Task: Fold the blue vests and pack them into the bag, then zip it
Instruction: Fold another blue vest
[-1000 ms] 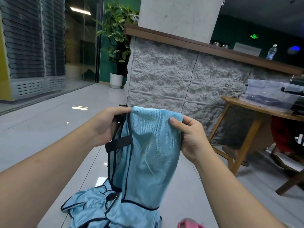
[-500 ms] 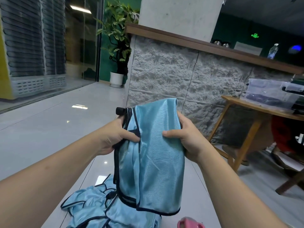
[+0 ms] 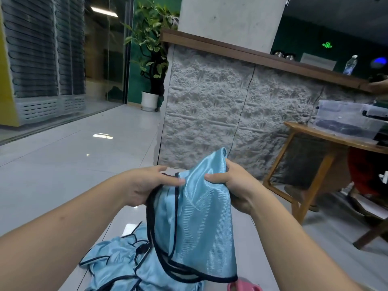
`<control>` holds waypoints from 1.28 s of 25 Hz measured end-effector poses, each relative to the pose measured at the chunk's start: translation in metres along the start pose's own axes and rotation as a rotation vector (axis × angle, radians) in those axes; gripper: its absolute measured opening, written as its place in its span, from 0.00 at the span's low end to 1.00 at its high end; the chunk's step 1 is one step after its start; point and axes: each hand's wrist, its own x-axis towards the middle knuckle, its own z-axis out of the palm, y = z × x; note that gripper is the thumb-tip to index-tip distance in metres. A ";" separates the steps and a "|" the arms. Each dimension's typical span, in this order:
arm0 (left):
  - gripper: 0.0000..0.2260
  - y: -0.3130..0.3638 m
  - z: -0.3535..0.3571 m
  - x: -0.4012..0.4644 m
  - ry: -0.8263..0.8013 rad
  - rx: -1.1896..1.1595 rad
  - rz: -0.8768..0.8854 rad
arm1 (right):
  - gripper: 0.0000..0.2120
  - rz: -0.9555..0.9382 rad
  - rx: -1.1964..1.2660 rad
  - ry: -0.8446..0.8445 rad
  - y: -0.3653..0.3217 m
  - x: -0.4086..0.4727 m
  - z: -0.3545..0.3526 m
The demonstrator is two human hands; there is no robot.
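Observation:
A light blue vest point(image 3: 197, 223) with dark trim hangs folded in the air in front of me. My left hand point(image 3: 144, 185) pinches its upper left edge by the dark trim. Its upper right corner is bunched in the grip of my right hand point(image 3: 233, 190). Below it a heap of more blue vests point(image 3: 126, 267) lies crumpled on the pale tiled floor. No bag is in view.
A pink object point(image 3: 243, 287) peeks in at the bottom edge. A wooden table point(image 3: 327, 139) with a clear plastic box point(image 3: 346, 118) stands at right, before a grey stone counter wall point(image 3: 220, 106). A potted plant point(image 3: 150, 59) stands at the back.
Both hands have dropped lower and come closer together, and the held vest hangs shorter and more bunched at the top than a second ago.

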 end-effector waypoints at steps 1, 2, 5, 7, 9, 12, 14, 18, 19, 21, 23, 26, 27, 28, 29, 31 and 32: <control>0.44 -0.003 0.003 0.006 0.063 0.074 0.029 | 0.20 0.016 -0.003 0.013 0.000 0.001 0.001; 0.44 -0.004 0.005 0.010 0.141 0.111 0.057 | 0.19 0.029 0.004 0.018 0.000 0.001 0.001; 0.33 -0.005 -0.001 0.016 0.196 0.027 0.132 | 0.19 0.051 0.053 0.022 -0.001 -0.001 -0.001; 0.30 -0.007 -0.010 0.014 0.119 -0.105 0.161 | 0.21 0.062 0.105 0.035 -0.002 -0.002 -0.006; 0.29 -0.011 -0.016 0.008 0.038 -0.263 0.182 | 0.29 0.062 0.169 0.033 -0.001 0.000 -0.010; 0.23 -0.014 -0.022 0.007 0.010 -0.403 0.160 | 0.44 0.034 0.268 0.087 -0.001 0.002 -0.009; 0.18 -0.011 -0.023 0.010 0.051 -0.393 0.118 | 0.37 -0.001 0.232 0.100 0.000 0.003 -0.006; 0.08 0.003 -0.020 0.008 0.036 -0.245 0.129 | 0.15 0.000 -0.042 0.090 -0.004 0.001 0.000; 0.11 0.005 -0.021 0.008 0.066 -0.182 0.161 | 0.16 -0.001 -0.134 0.084 -0.005 0.002 0.000; 0.18 0.009 -0.020 0.009 0.123 -0.083 0.205 | 0.27 -0.001 -0.341 0.060 -0.007 0.000 0.002; 0.22 0.008 -0.020 0.011 0.139 -0.051 0.224 | 0.36 0.018 -0.627 0.077 -0.008 0.000 0.009; 0.23 0.000 -0.027 0.014 0.161 -0.057 0.223 | 0.20 0.025 -0.995 0.082 0.004 0.004 0.019; 0.24 -0.005 -0.030 0.015 0.159 -0.037 0.216 | 0.09 0.017 -1.029 0.113 0.009 0.006 0.020; 0.24 -0.009 -0.033 0.017 0.156 0.009 0.211 | 0.05 0.016 -1.029 0.135 0.013 0.007 0.021; 0.24 -0.013 -0.036 0.019 0.155 0.079 0.205 | 0.11 0.026 -0.992 0.146 0.015 0.010 0.018; 0.21 -0.019 -0.041 0.021 0.162 0.283 0.197 | 0.16 0.044 -0.942 0.147 0.017 0.010 0.013; 0.19 -0.020 -0.043 0.021 0.172 0.429 0.197 | 0.15 0.048 -0.939 0.144 0.018 0.009 0.011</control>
